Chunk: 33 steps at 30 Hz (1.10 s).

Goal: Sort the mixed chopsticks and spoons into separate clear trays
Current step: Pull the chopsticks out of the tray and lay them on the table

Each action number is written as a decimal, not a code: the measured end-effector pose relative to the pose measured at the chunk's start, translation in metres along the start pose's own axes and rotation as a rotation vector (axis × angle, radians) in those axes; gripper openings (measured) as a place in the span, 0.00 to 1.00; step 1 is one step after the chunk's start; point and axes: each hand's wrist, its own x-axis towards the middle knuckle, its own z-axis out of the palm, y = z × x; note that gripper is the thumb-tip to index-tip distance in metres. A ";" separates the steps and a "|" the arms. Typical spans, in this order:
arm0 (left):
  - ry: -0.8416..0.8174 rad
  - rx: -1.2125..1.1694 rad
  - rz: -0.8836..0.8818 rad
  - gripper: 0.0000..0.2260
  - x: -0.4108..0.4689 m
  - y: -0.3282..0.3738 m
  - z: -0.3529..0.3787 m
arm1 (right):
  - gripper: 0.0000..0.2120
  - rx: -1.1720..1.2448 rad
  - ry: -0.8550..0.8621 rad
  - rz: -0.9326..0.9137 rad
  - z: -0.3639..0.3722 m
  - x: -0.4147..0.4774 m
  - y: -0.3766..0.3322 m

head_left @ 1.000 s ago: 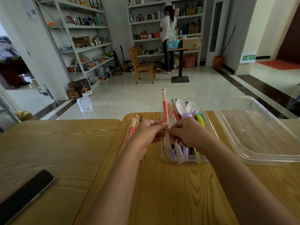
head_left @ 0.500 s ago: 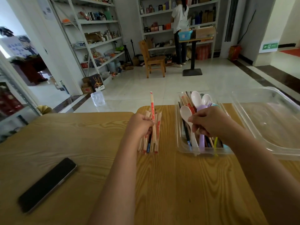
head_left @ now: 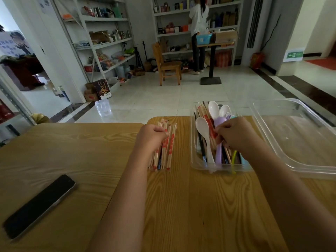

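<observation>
— Pinching what, that right hand (head_left: 234, 135)?
— A red-wrapped chopstick (head_left: 210, 125), inside the mixed tray (head_left: 218, 168); left hand (head_left: 151, 137) curls over the sorted chopsticks (head_left: 169, 151) lying just left of that tray
— Best way out?
— Lift it lengthwise, clear of the white spoon (head_left: 202, 127) beside it; spoons likely belong in the empty tray (head_left: 309, 166), right of the mixed tray

A shop's stockroom — open shelves (head_left: 109, 40) crammed with boxes and bottles at 11 and 12 o'clock, cartons (head_left: 91, 96) on the tiled floor (head_left: 163, 100), an exit sign (head_left: 294, 55) at 2 o'clock.
</observation>
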 end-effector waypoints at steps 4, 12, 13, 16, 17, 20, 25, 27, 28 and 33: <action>-0.061 -0.200 0.008 0.06 -0.008 0.015 0.008 | 0.11 -0.002 0.111 0.090 0.004 0.004 0.001; -0.202 -0.227 0.073 0.07 -0.022 0.030 0.034 | 0.15 -0.449 0.217 -0.046 0.024 -0.013 0.005; -0.208 -0.239 0.073 0.07 -0.023 0.030 0.034 | 0.16 -0.545 0.225 -0.120 0.026 -0.018 0.008; -0.213 -0.279 0.070 0.07 -0.024 0.031 0.032 | 0.09 -0.657 0.189 -0.108 0.026 -0.021 0.012; -0.213 -0.283 0.071 0.07 -0.024 0.032 0.031 | 0.08 -0.658 0.187 -0.102 0.026 -0.022 0.013; -0.219 -0.288 0.073 0.06 -0.025 0.033 0.032 | 0.07 -0.716 0.165 -0.124 0.027 -0.023 0.013; -0.237 -0.303 0.068 0.07 -0.026 0.033 0.033 | 0.07 -0.618 0.211 -0.090 0.024 -0.016 0.011; -0.235 -0.308 0.068 0.06 -0.026 0.034 0.032 | 0.13 -0.581 0.251 -0.127 0.024 -0.016 0.011; -0.232 -0.309 0.068 0.06 -0.026 0.034 0.032 | 0.13 -0.578 0.245 -0.136 0.025 -0.017 0.011; -0.237 -0.329 0.068 0.06 -0.026 0.035 0.032 | 0.08 -0.715 0.152 -0.152 0.030 -0.020 0.011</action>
